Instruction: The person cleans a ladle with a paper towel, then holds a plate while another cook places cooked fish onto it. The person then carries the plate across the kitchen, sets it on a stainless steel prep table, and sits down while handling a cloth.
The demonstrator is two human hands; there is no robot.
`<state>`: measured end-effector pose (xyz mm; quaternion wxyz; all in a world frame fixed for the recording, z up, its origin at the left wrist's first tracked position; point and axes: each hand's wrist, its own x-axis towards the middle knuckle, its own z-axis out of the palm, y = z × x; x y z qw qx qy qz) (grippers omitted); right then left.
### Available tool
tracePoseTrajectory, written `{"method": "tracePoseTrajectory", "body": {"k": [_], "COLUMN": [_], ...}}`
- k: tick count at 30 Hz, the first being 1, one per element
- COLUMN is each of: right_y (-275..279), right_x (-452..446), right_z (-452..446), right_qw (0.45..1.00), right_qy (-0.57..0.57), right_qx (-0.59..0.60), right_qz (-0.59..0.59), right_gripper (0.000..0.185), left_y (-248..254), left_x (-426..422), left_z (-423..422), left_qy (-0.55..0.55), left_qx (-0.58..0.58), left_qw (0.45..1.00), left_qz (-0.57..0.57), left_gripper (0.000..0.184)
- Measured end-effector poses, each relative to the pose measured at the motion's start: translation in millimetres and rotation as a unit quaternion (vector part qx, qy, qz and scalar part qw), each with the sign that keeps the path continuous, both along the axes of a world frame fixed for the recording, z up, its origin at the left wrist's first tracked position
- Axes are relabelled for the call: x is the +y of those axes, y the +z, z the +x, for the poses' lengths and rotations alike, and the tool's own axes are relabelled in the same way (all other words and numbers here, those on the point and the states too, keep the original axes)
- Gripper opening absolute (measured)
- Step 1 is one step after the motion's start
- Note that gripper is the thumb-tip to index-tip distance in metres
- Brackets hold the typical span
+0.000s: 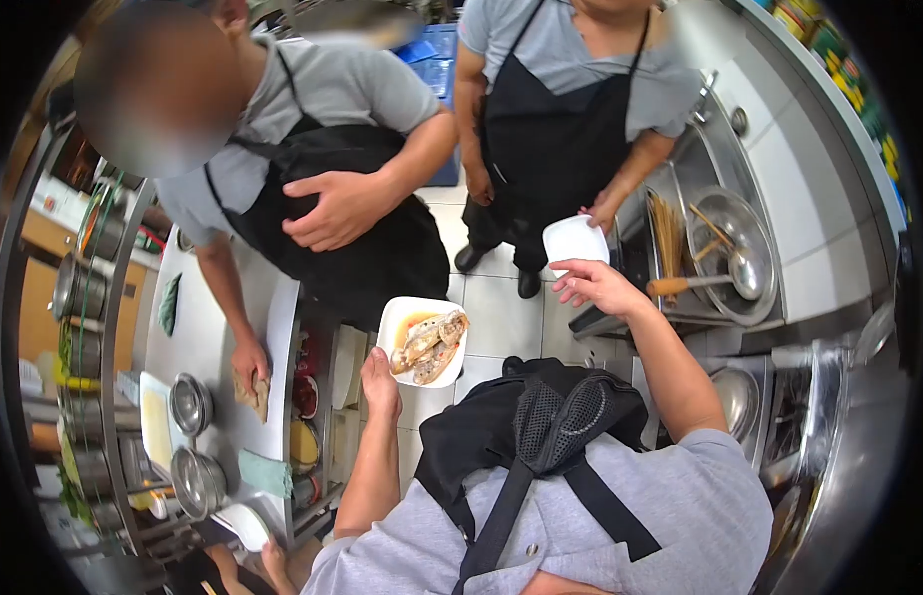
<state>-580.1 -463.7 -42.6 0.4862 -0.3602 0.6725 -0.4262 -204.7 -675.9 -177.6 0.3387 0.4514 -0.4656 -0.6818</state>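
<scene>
My left hand grips the near left edge of a white square dish. In the dish lie pieces of cooked food, perhaps fish, in a brownish sauce. My right hand reaches forward, its fingers stretched out and nothing seen in them. Just beyond those fingers is a white plate, held by the hand of a person in a black apron. Whether my fingertips touch that plate, I cannot tell.
At left, another aproned person's hand presses a cloth on a steel counter with metal bowls. A wok with a ladle sits at right. Another person's hand holds a white dish at lower left.
</scene>
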Motion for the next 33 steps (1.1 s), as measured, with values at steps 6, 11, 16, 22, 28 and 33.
{"method": "tracePoseTrajectory", "body": {"k": [6, 11, 16, 22, 28, 33], "right_y": [-2.0, 7.4, 12.2, 54.6, 68.2, 60.8], "right_x": [62.2, 84.4, 80.1, 58.5, 48.8, 56.7], "right_z": [29.3, 38.1, -5.7, -56.5, -94.7, -115.7], "right_qw": [0.997, 0.996, 0.998, 0.997, 0.881, 0.874], "right_qy": [-0.074, -0.07, -0.05, 0.013, 0.156, 0.208], "right_qx": [-0.03, -0.057, -0.042, 0.045, 0.447, 0.433], "right_qz": [0.016, 0.008, -0.007, -0.058, 0.005, 0.068], "right_gripper": [0.042, 0.043, 0.044, 0.044, 0.038, 0.037], "left_y": [-6.2, -1.3, 6.6, 19.9, 40.1, 42.7], "left_x": [-3.4, -1.0, 7.8, 11.2, 17.0, 13.7], "left_z": [-30.6, -63.8, -100.9, -146.0, -181.8, -197.4], "left_qy": [-0.085, -0.155, -0.168, -0.152, -0.115, -0.071], "left_qx": [-0.001, -0.028, -0.033, -0.032, -0.002, -0.028], "left_qw": [0.996, 0.987, 0.985, 0.988, 0.993, 0.997], "left_qz": [-0.001, -0.016, -0.018, -0.013, 0.008, 0.01], "left_gripper": [0.049, 0.048, 0.05, 0.051, 0.051, 0.046]}}
